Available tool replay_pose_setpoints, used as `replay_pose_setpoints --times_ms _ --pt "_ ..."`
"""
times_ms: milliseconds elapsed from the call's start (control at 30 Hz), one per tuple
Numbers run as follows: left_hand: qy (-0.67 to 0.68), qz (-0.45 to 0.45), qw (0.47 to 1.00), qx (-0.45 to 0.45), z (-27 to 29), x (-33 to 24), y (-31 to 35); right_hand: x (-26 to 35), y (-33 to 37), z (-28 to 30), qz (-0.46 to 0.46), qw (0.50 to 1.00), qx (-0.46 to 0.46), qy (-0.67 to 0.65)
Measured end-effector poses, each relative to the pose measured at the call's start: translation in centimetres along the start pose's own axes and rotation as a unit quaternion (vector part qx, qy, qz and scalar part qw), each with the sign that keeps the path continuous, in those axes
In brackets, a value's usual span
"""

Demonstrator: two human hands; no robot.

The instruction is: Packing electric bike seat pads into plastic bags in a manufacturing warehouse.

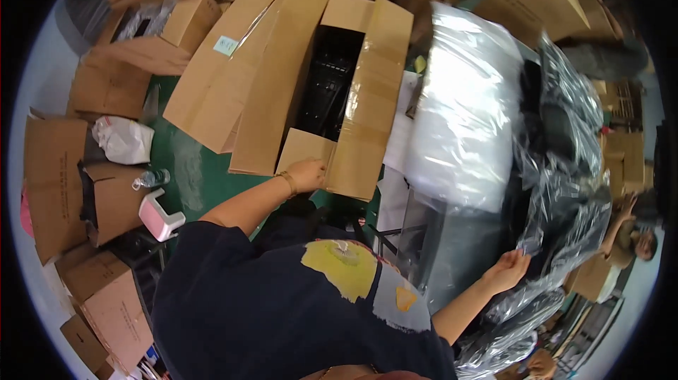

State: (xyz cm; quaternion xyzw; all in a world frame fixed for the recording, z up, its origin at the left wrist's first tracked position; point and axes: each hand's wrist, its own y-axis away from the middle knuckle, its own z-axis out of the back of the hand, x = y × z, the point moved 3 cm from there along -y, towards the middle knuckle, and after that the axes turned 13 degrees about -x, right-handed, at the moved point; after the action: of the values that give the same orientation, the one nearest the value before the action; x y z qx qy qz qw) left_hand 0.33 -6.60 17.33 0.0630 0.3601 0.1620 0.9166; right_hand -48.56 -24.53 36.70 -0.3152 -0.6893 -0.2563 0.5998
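Note:
A tall, open cardboard box (364, 119) stands in front of me, with black plastic parts (328, 87) inside it. At its near end my left hand (307, 174) is closed on the short cardboard flap (304, 150), fingers curled at the flap's lower edge. Out to the right, my right hand (507, 271) pinches the edge of a clear plastic bag (533, 228) that wraps black parts. Between the two hands lies a large bundle of clear plastic wrap (462, 111), shiny and blurred at its near end.
Folded cardboard (219, 76) leans left of the box on a green surface (187, 168). A white plastic bag (123, 140), a clear bottle (152, 179) and a pink-and-white stool-like object (161, 216) sit left. More cartons (106, 295) surround me. Another person (621, 242) is at far right.

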Motion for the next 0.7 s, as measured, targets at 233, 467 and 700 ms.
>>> replay_pose_setpoints --times_ms 233,467,700 --pt "0.090 0.195 0.976 -0.022 -5.0 13.5 -8.4 -8.9 15.8 -8.5 0.074 0.858 0.330 0.387" --pt "0.104 0.333 0.937 0.038 -12.3 19.8 -21.5 -13.0 13.6 -4.3 -0.032 0.828 0.267 0.492" --pt "0.136 0.441 0.881 0.106 -25.6 24.6 -28.2 -14.2 14.6 -4.0 0.021 0.814 0.212 0.540"
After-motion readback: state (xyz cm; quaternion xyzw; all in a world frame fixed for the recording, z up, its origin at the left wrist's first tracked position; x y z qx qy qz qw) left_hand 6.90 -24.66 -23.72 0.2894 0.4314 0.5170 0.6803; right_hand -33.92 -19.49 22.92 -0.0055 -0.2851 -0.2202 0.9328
